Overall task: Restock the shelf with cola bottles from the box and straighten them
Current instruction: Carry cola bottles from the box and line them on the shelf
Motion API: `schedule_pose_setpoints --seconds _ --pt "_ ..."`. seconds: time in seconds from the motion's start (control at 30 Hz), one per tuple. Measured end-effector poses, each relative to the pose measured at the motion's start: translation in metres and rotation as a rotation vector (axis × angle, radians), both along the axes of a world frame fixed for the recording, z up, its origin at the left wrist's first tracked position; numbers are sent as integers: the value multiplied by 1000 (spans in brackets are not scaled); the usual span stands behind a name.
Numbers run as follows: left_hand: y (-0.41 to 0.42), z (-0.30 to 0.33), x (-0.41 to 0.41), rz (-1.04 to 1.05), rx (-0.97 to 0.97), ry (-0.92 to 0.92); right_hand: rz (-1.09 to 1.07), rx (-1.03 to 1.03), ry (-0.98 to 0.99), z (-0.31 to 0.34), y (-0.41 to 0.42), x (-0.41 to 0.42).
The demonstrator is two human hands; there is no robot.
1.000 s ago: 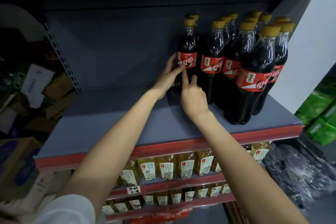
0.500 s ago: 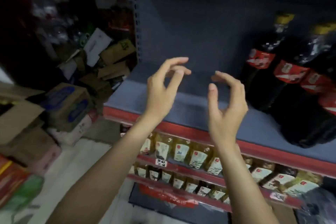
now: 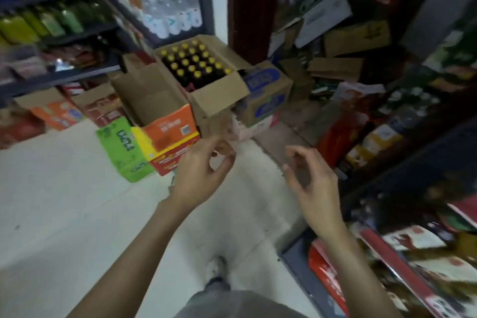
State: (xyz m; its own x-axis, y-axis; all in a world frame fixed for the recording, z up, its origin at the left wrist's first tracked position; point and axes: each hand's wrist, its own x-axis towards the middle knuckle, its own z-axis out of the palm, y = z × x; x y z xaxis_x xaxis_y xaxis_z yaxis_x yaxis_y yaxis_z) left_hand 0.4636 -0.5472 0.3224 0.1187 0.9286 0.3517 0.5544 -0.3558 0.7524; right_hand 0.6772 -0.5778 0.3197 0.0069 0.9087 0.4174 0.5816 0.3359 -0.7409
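fetch step. left hand (image 3: 204,175) and right hand (image 3: 313,183) empty, fingers loosely curled, apart. box (image 3: 219,93) of cola bottles (image 3: 193,63) on floor beyond fingertips; next: reach in, grip necks.

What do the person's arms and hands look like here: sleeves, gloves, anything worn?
Both forearms are bare up to the bottom edge of the frame, with no sleeve showing. The left hand and right hand wear no gloves. No watch, ring or wristband can be seen, though motion blur could hide something small.
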Motion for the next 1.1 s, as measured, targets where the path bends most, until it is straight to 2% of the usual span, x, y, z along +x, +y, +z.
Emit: schedule_pose_setpoints --seconds 0.1,0.23,0.43,0.7,0.87,1.1 --pt "36 -31 -67 91 -212 12 79 -305 -54 -36 52 -46" --pt "99 -71 -138 223 -315 2 120 -481 -126 -73 126 -89" --pt "218 -112 -183 348 -353 -35 72 -500 -122 -120 254 -121" --pt "399 -162 -189 333 -466 26 -6 -466 -230 -151 459 -148" --pt "500 -190 -190 288 -456 179 -55 -448 -399 -170 567 -162" --pt "591 -259 -194 82 -560 383 -113 -583 -832 -229 668 -183"
